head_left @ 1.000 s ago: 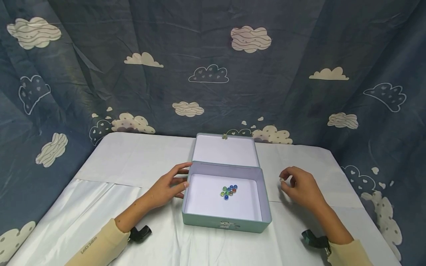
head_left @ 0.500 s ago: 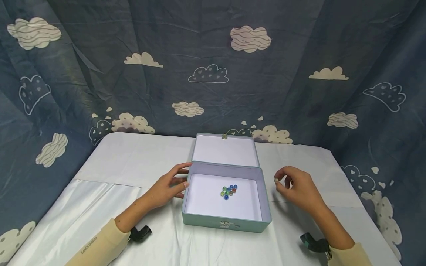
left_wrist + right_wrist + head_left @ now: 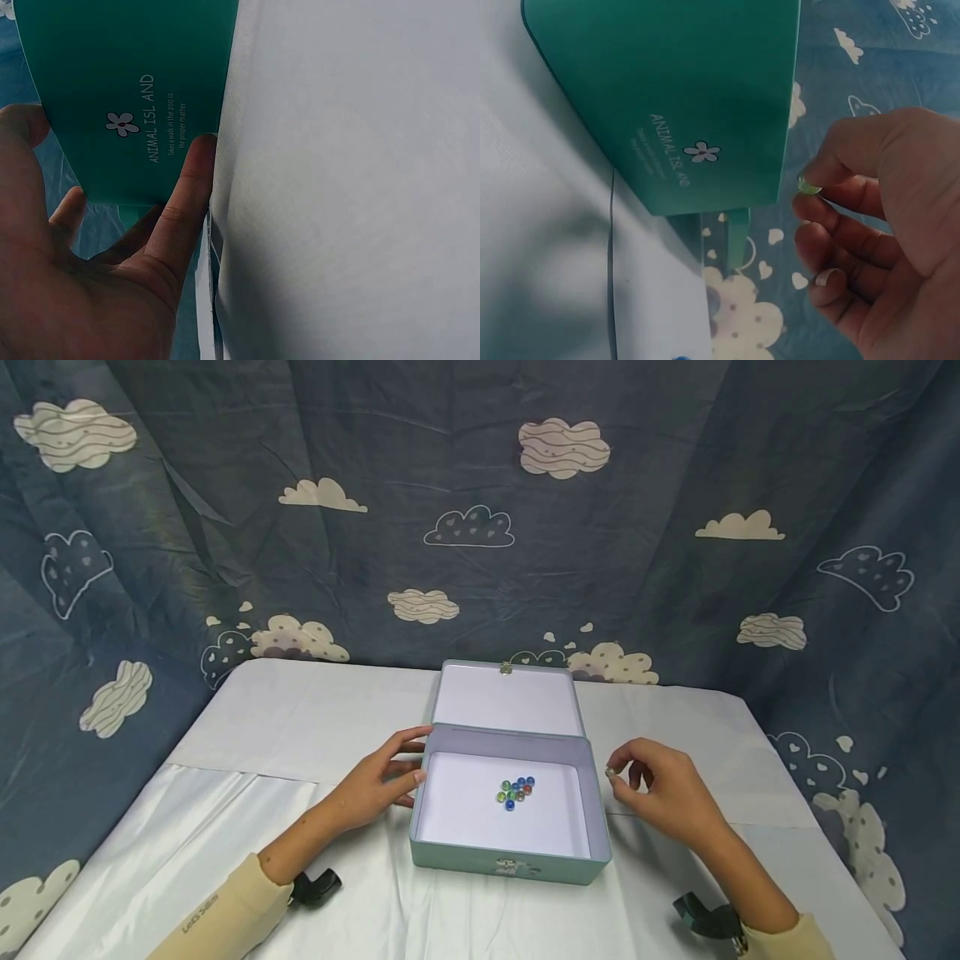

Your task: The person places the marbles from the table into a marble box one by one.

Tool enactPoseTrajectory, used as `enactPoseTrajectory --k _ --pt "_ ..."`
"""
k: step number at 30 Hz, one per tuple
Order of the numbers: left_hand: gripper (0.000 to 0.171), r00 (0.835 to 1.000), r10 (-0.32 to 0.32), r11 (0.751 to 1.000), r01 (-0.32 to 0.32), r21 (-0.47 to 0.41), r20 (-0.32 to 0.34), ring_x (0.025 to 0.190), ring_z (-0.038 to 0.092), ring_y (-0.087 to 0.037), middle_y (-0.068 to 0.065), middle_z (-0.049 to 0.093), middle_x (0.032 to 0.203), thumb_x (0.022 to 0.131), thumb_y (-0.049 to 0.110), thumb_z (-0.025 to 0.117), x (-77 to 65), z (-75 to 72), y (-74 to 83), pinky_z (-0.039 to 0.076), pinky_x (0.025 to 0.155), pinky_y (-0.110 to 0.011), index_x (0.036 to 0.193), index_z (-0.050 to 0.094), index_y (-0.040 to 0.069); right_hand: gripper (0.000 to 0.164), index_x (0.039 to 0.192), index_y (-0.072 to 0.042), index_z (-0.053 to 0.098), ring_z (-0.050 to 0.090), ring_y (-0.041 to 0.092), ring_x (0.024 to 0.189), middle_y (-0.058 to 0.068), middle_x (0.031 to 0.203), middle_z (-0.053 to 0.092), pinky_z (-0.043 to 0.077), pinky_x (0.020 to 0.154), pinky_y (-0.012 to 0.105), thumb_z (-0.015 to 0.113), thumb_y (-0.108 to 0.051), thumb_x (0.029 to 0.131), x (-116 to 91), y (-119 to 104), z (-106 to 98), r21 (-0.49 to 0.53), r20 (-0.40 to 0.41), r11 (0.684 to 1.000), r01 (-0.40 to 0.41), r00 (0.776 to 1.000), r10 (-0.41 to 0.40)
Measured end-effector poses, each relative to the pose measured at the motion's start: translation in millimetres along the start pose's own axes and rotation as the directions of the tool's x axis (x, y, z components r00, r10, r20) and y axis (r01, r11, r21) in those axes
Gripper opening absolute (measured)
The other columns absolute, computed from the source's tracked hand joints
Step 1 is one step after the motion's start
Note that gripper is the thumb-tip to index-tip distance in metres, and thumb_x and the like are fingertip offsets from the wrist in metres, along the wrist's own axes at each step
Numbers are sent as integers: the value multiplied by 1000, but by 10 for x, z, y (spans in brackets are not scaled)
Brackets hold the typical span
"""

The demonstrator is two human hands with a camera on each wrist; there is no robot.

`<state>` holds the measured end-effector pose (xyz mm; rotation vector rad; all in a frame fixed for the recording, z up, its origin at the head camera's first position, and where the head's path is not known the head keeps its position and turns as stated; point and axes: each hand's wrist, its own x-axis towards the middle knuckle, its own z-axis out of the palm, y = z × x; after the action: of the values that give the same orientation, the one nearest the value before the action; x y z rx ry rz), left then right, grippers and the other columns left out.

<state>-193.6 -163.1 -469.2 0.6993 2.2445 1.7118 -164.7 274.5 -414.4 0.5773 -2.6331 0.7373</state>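
Observation:
A green tin box [image 3: 465, 857] stands on the white-covered table with its lid [image 3: 510, 697] folded back behind it. On its white floor lies a small cluster of glass marbles [image 3: 512, 796], blue, green and reddish. My left hand [image 3: 372, 783] rests against the box's left side, fingers spread and thumb at the rim. In the left wrist view the fingertips touch the green wall [image 3: 135, 60]. To the right of the box, my right hand [image 3: 667, 785] pinches a greenish marble [image 3: 808, 186] between thumb and index finger, mostly covered by the fingertips.
White cloth [image 3: 285, 718] covers the table on both sides of the box. A dark blue curtain [image 3: 637, 585] with cloud prints hangs behind. Black wrist cameras [image 3: 317, 888] sit under both forearms. A tiny blue spot [image 3: 681, 358] shows at the right wrist view's bottom edge.
My right hand has moved left with the pinched marble, closer to the box's right wall. The left hand, box and marbles inside stay where they were.

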Motion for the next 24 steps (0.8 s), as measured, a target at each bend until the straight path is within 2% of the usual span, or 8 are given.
enactPoseTrajectory --k 13,24 --pt "66 1000 7 1000 -7 6 2 140 54 -47 -23 45 158 109 12 61 5 4 -1 66 79 -36 166 33 28 28 99 -17 73 57 14 70 -10 85 64 46 58 23 82 4 82 -8 -36 52 58 22 998 18 1000 -20" --pt "65 1000 3 1000 -3 11 -1 140 54 -47 -23 45 158 109 14 61 8 0 -5 66 78 -36 166 33 29 33 99 -16 73 59 15 71 -11 90 67 48 58 22 83 9 80 -7 -59 80 94 24 994 61 998 -63"
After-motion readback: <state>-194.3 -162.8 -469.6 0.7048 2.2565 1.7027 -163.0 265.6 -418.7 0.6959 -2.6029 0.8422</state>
